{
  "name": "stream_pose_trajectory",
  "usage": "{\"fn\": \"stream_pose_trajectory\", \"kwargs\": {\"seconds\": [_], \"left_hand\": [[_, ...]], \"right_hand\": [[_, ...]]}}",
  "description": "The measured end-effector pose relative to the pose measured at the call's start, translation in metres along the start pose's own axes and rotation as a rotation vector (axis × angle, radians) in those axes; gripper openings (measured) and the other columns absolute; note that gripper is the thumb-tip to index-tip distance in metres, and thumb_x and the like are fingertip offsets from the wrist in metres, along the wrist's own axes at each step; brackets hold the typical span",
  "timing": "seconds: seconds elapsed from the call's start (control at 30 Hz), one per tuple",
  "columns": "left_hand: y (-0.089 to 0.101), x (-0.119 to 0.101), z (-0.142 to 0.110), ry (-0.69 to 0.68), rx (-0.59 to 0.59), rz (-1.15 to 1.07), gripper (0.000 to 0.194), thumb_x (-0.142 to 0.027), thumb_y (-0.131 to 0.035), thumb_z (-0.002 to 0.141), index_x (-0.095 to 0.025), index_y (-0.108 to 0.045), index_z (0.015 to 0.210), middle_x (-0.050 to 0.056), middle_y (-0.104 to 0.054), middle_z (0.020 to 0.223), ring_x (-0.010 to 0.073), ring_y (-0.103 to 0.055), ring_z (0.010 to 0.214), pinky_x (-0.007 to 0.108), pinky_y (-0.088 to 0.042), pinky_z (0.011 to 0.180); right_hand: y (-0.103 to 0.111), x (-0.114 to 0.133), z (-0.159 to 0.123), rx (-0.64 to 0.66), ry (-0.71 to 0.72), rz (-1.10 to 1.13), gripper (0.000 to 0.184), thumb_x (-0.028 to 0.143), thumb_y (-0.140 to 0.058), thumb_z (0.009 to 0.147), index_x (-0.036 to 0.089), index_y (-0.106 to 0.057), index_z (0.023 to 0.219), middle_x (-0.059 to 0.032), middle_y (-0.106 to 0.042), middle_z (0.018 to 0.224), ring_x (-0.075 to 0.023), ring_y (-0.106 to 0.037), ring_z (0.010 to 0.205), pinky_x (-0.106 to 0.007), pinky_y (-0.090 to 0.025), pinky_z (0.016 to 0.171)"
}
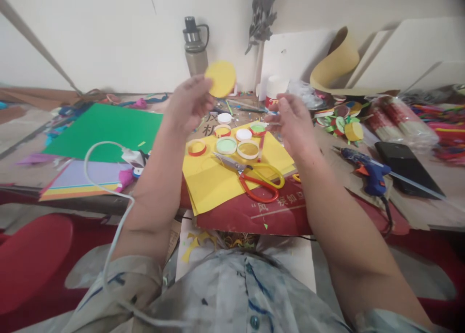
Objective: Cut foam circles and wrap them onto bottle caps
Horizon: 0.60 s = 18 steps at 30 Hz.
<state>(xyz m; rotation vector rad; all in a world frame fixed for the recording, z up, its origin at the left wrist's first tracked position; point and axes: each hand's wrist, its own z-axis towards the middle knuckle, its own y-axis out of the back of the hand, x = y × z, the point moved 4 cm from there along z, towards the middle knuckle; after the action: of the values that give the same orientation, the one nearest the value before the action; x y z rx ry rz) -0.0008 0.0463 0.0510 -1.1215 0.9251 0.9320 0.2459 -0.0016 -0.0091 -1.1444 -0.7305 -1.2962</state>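
Observation:
Pinched in my left hand is a round yellow disc, raised above the table in front of the bottle. My right hand hovers to the right with fingers loosely bent and apart, and I see nothing in it. Between my forearms lie yellow sheets with several small round rings and lids on top, among them a yellow-filled ring, a green-filled ring and a white disc. Scissors with one red and one yellow handle rest on the sheets, blades pointing left.
A green sheet and a white cable are on the left. To the right lie a blue glue gun and a black phone. Along the wall stand a bottle and a white tub.

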Motion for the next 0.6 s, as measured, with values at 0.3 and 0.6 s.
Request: {"fn": "stream_pose_trajectory", "kwargs": {"seconds": [0.3,0.6], "left_hand": [[0.003,0.011,0.002,0.019,-0.102,-0.007,0.01,-0.025,-0.077,0.091,-0.019,-0.068,0.092,-0.002,-0.067,0.065,0.0051,-0.061,0.052,0.012,-0.046,0.046],[0.0,0.015,-0.001,0.0,-0.106,-0.012,0.015,-0.026,-0.081,0.086,-0.02,-0.068,0.091,-0.002,-0.07,0.067,0.0066,-0.067,0.057,0.014,-0.049,0.049]], "right_hand": [[0.024,0.015,0.005,-0.227,0.305,-0.191,0.022,0.035,-0.068,0.093,0.029,-0.055,0.11,-0.0016,-0.062,0.096,-0.0158,-0.065,0.076,-0.028,-0.054,0.056],[0.018,0.013,0.001,-0.13,0.313,-0.568,0.011,0.03,-0.065,0.091,0.025,-0.062,0.1,-0.0029,-0.066,0.094,-0.0188,-0.065,0.083,-0.039,-0.058,0.079]]}}
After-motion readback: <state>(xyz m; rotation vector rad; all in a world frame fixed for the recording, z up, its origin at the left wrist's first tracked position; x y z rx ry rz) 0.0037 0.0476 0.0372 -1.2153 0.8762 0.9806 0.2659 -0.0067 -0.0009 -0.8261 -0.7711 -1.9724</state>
